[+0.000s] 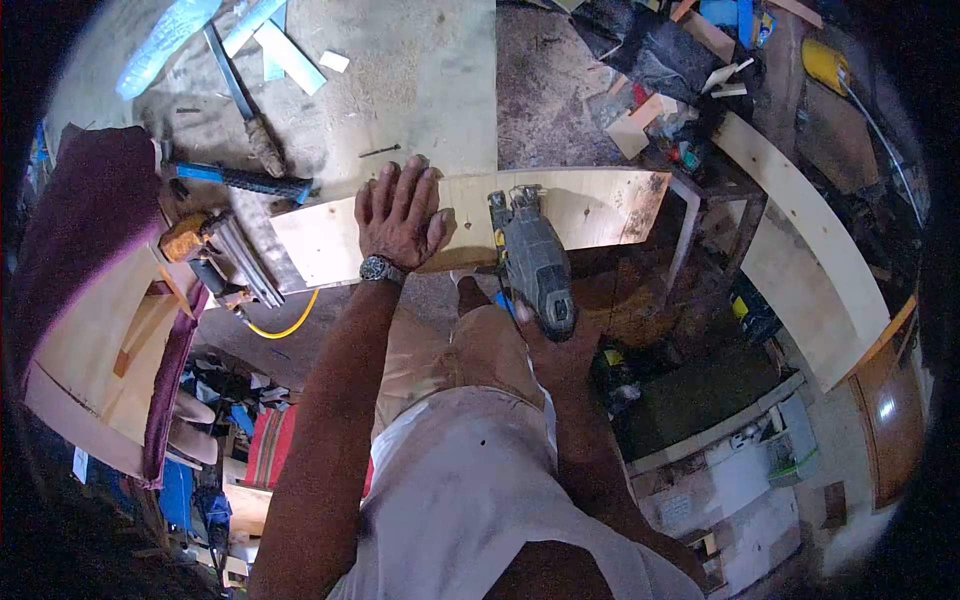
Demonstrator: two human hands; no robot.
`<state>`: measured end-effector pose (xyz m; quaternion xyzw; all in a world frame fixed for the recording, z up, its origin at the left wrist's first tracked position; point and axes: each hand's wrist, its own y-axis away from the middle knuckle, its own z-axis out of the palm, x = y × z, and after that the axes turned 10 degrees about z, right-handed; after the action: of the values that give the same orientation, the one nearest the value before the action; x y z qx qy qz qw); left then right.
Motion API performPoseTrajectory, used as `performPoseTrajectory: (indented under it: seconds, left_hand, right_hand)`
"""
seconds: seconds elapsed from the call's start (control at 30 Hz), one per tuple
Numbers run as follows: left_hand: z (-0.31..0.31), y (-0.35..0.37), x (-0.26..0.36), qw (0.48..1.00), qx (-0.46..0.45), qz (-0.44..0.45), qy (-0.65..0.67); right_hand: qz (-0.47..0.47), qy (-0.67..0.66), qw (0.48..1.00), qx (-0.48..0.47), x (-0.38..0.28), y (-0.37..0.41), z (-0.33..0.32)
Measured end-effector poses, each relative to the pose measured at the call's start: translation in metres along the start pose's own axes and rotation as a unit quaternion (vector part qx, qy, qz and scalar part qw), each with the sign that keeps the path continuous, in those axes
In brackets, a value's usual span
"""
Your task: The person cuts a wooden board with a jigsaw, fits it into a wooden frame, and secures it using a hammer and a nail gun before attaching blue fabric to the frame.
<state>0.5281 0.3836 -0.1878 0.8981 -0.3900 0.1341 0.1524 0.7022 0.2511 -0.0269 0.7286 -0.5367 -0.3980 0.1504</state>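
Note:
A long pale wooden board (330, 232) lies across the near edge of the workbench. My left hand (398, 215) rests flat on it, fingers spread, a watch on the wrist. To its right a grey jigsaw (537, 262) sits over the board with its front end on the wood. My right hand (572, 345) is at the rear of the jigsaw and grips it; most of its fingers are hidden beneath and in shadow. Just beyond my left fingertips lies a nail or screw (380, 151).
On the bench to the left lie a blue-handled hammer (245, 181), a tool with a wrapped handle (264, 145) and a nail gun (215, 250) with a yellow hose (292, 330). A curved wooden panel (800, 220) stands right. Maroon fabric (85, 220) covers a wooden frame at left.

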Motion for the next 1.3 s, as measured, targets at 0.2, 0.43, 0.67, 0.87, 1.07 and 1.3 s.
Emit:
performPoseTrajectory:
  seconds: [0.2, 0.43, 0.67, 0.87, 1.07, 1.3]
  left_hand:
    - [-0.001, 0.000, 0.001, 1.000, -0.003, -0.001, 0.001]
    - [0.002, 0.002, 0.000, 1.000, 0.019, 0.002, 0.003]
    - [-0.003, -0.001, 0.000, 1.000, 0.019, 0.007, 0.003]
    - [-0.001, 0.000, 0.000, 1.000, 0.015, 0.001, 0.010]
    - [0.000, 0.001, 0.000, 1.000, -0.015, -0.008, 0.005]
    - [0.000, 0.000, -0.001, 1.000, 0.026, 0.013, -0.001]
  right_hand:
    - [0.005, -0.016, 1.000, 0.019, -0.007, 0.002, 0.000]
    - [0.025, -0.037, 0.999, -0.027, -0.001, -0.003, 0.002]
    - [0.065, -0.009, 0.998, -0.009, -0.025, 0.003, -0.004]
    - [0.021, -0.050, 0.998, -0.020, -0.005, -0.001, 0.001]
    - [0.040, -0.035, 0.998, -0.026, -0.003, -0.003, 0.000]
    - [0.100, -0.009, 0.993, -0.068, -0.025, -0.002, -0.008]
